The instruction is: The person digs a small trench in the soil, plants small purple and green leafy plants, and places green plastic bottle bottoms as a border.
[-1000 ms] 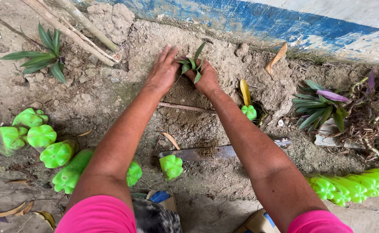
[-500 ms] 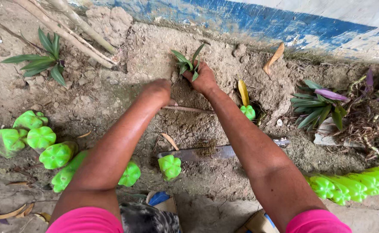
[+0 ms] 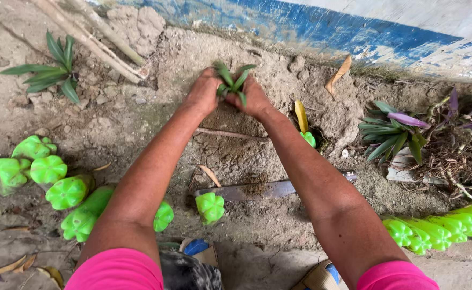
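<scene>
Head view: both hands meet at the far side of the soil bed, close under the blue-painted wall [image 3: 322, 32], w/ a small green seedling [image 3: 231, 81] standing between them. The left hand [image 3: 203, 92] is on the seedling's left, the right hand [image 3: 254, 96] on its right, so the plant lies just inward of both sets of fingers, and its long axis goes upright out of the soil, leaves spreading a little. Both hands seem equally near; neither is clearly closer. The fingers are curled down and narrow, pressed into the loose soil [image 3: 236, 156] around the plant base; I cannot tell if they grip the stem itself or only the earth beside it, because the fingertips are hidden. Nearer to the person, approx. in the middle of the bed, a long flat blade [image 3: 257, 189] lies across, dirty w/ soil. Green bottle bottoms [image 3: 67, 192] are sunk in a row along the left edge, and another row [image 3: 434, 231] along the right edge. A bigger green plant [image 3: 53, 70] grows at the far left corner, and a purple-green plant [image 3: 397, 129] at the right side. A yellow leaf [image 3: 300, 115] stands just right of the right wrist.
</scene>
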